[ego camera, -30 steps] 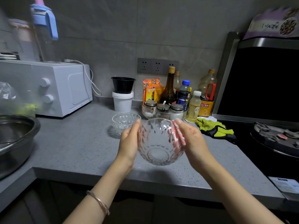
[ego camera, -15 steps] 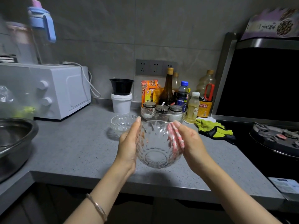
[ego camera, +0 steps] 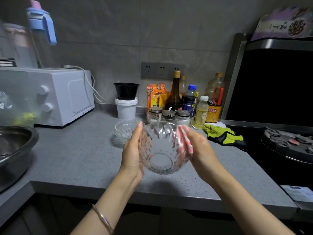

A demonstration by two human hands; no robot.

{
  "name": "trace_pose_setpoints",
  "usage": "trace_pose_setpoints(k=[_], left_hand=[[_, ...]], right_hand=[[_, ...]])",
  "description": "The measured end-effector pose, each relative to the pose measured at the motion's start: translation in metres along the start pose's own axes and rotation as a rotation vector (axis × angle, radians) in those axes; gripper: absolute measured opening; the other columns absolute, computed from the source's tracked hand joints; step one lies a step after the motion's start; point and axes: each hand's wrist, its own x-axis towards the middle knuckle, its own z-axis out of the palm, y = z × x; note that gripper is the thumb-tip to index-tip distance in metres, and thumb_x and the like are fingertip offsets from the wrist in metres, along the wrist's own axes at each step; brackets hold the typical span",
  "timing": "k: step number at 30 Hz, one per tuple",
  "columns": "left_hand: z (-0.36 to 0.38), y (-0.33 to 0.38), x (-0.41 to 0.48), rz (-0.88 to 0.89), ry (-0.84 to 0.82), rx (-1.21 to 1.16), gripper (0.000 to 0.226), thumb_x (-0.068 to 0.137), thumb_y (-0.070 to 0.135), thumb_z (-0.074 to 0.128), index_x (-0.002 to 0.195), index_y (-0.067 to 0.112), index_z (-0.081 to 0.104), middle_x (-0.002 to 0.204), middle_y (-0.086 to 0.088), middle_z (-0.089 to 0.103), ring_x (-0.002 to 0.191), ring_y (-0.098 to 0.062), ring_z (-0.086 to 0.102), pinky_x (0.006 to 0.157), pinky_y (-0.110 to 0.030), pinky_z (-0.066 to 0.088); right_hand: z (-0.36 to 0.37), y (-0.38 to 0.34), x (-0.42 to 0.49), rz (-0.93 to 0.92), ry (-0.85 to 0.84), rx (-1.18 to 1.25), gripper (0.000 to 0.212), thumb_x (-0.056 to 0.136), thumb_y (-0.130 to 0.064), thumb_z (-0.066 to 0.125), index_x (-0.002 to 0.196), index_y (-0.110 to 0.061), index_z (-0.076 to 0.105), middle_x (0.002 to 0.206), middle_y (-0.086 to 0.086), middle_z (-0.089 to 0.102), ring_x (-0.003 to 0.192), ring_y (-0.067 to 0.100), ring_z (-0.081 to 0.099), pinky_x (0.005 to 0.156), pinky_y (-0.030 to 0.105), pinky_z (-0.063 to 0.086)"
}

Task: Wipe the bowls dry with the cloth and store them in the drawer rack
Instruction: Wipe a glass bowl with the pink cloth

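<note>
I hold a large cut-glass bowl point(ego camera: 161, 150) between both palms, just above the grey counter point(ego camera: 81, 156) near its front edge. My left hand point(ego camera: 133, 153) presses flat against its left side and my right hand point(ego camera: 200, 150) against its right side; the fingers show pink through the glass. A smaller glass bowl point(ego camera: 125, 131) stands on the counter just behind my left fingertips. A yellow-green and black cloth point(ego camera: 221, 135) lies crumpled on the counter to the right, beside the stove. No drawer rack is in view.
A white microwave point(ego camera: 55, 95) stands at the back left and a steel basin point(ego camera: 13, 150) at the far left. A white tub point(ego camera: 126, 108) with a black bowl on it and a cluster of bottles point(ego camera: 186, 100) line the wall. The stove point(ego camera: 288, 143) is at the right.
The bowl and both hands have stayed almost where they were, sinking slightly toward the counter. The view has shifted a little.
</note>
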Motion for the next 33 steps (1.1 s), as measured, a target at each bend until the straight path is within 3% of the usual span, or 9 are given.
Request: trace_pose_setpoints(k=[4, 8, 11, 13, 16, 20, 24, 29, 33], left_hand=[[-0.003, 0.007, 0.000, 0.101, -0.088, 0.242, 0.051, 0.088, 0.047, 0.050, 0.079, 0.000, 0.069, 0.078, -0.015, 0.071, 0.073, -0.019, 0.069, 0.070, -0.024, 0.055], [0.002, 0.015, -0.001, 0.167, -0.225, 0.371, 0.082, 0.075, 0.063, 0.061, 0.077, -0.018, 0.050, 0.074, -0.041, 0.049, 0.066, -0.029, 0.050, 0.067, -0.037, 0.041], [0.007, 0.013, -0.004, 0.112, -0.145, 0.252, 0.074, 0.072, 0.057, 0.070, 0.080, -0.015, 0.057, 0.073, -0.031, 0.059, 0.068, -0.031, 0.056, 0.068, -0.038, 0.046], [0.009, 0.008, -0.006, 0.054, -0.071, 0.134, 0.047, 0.074, 0.049, 0.064, 0.080, 0.002, 0.068, 0.077, -0.015, 0.071, 0.070, -0.027, 0.067, 0.066, -0.033, 0.056], [0.003, 0.000, -0.009, -0.050, -0.024, -0.014, 0.039, 0.081, 0.050, 0.051, 0.090, 0.017, 0.071, 0.087, -0.002, 0.075, 0.078, -0.014, 0.072, 0.065, -0.030, 0.055], [-0.002, 0.004, -0.008, -0.002, -0.092, 0.111, 0.046, 0.081, 0.050, 0.047, 0.094, 0.013, 0.071, 0.092, -0.005, 0.075, 0.086, -0.015, 0.071, 0.077, -0.030, 0.054], [0.000, 0.014, -0.003, 0.110, -0.281, 0.381, 0.059, 0.080, 0.052, 0.060, 0.076, -0.007, 0.062, 0.070, -0.018, 0.064, 0.064, -0.022, 0.063, 0.060, -0.025, 0.049], [0.008, 0.009, -0.009, 0.055, -0.159, 0.146, 0.034, 0.074, 0.044, 0.061, 0.068, 0.012, 0.071, 0.072, -0.010, 0.071, 0.065, -0.021, 0.068, 0.062, -0.029, 0.056], [0.005, -0.002, -0.010, -0.049, -0.071, -0.011, 0.042, 0.077, 0.052, 0.051, 0.092, 0.018, 0.071, 0.090, -0.003, 0.075, 0.081, -0.015, 0.072, 0.066, -0.030, 0.057]], right_hand=[[-0.004, -0.007, -0.003, -0.032, -0.016, -0.091, 0.034, 0.076, -0.043, 0.053, 0.070, -0.011, 0.064, 0.057, -0.001, 0.065, 0.050, 0.009, 0.059, 0.058, 0.019, 0.051], [-0.004, -0.010, -0.002, -0.068, -0.102, -0.213, 0.039, 0.080, -0.041, 0.059, 0.080, -0.003, 0.067, 0.065, 0.004, 0.068, 0.058, 0.014, 0.063, 0.060, 0.021, 0.051], [-0.002, -0.010, -0.001, -0.090, -0.090, -0.171, 0.037, 0.082, -0.041, 0.061, 0.082, -0.005, 0.070, 0.070, 0.006, 0.069, 0.060, 0.015, 0.063, 0.061, 0.021, 0.050], [-0.002, -0.009, -0.001, -0.110, -0.067, -0.134, 0.028, 0.083, -0.042, 0.062, 0.074, -0.017, 0.073, 0.064, -0.001, 0.068, 0.055, 0.009, 0.061, 0.059, 0.018, 0.049], [-0.001, -0.003, -0.003, -0.055, -0.025, 0.014, 0.030, 0.077, -0.040, 0.051, 0.067, -0.017, 0.067, 0.052, -0.004, 0.064, 0.046, 0.006, 0.059, 0.054, 0.015, 0.048], [-0.006, -0.005, -0.004, -0.030, -0.048, -0.023, 0.035, 0.077, -0.042, 0.051, 0.072, -0.009, 0.064, 0.057, 0.000, 0.066, 0.049, 0.010, 0.061, 0.057, 0.018, 0.052], [-0.009, -0.015, 0.000, -0.048, -0.114, -0.218, 0.044, 0.077, -0.043, 0.054, 0.078, 0.000, 0.065, 0.067, 0.010, 0.065, 0.057, 0.016, 0.059, 0.062, 0.022, 0.048], [-0.006, -0.011, 0.000, -0.049, -0.083, -0.155, 0.040, 0.083, -0.045, 0.061, 0.082, -0.007, 0.070, 0.068, 0.006, 0.069, 0.058, 0.016, 0.064, 0.064, 0.023, 0.051], [-0.009, 0.002, -0.001, 0.016, 0.031, -0.006, 0.060, 0.071, -0.054, 0.061, 0.093, 0.001, 0.067, 0.082, 0.020, 0.067, 0.073, 0.028, 0.062, 0.084, 0.037, 0.051]])
